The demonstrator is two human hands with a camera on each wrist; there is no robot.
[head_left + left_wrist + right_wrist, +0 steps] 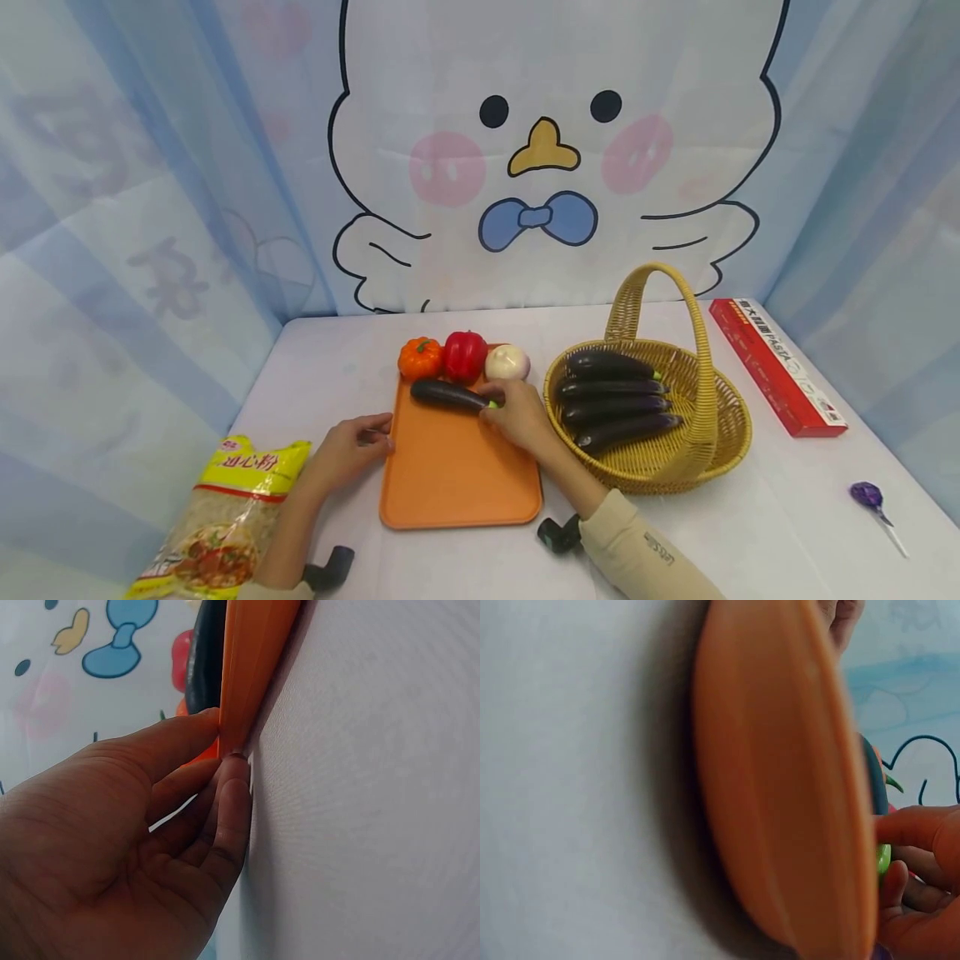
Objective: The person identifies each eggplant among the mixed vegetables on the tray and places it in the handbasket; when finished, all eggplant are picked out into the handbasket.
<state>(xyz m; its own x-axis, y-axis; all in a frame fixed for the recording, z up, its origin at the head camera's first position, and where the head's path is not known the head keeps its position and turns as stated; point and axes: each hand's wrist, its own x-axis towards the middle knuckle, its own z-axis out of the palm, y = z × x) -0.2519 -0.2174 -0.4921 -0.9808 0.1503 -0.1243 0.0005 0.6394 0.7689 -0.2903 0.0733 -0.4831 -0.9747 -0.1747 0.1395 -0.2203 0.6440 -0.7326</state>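
Observation:
An orange tray [461,483] lies on the table. My left hand [350,450] holds its left edge, the thumb at the rim and the fingers low on the outer wall in the left wrist view. On the tray's far part lies a dark eggplant [447,395], its green stem end toward the right. My right hand [517,412] pinches the eggplant near that stem; the tray wall hides part of this in the right wrist view. Behind it sit a small orange pumpkin [421,359], a red bell pepper [465,356] and a white round bulb [507,363].
Right of the tray stands a wicker basket [726,417] with a tall handle and several eggplants [618,413] inside. A red pasta box [776,367] and a purple lollipop [867,496] lie farther right. A yellow noodle bag [225,521] lies by the left forearm.

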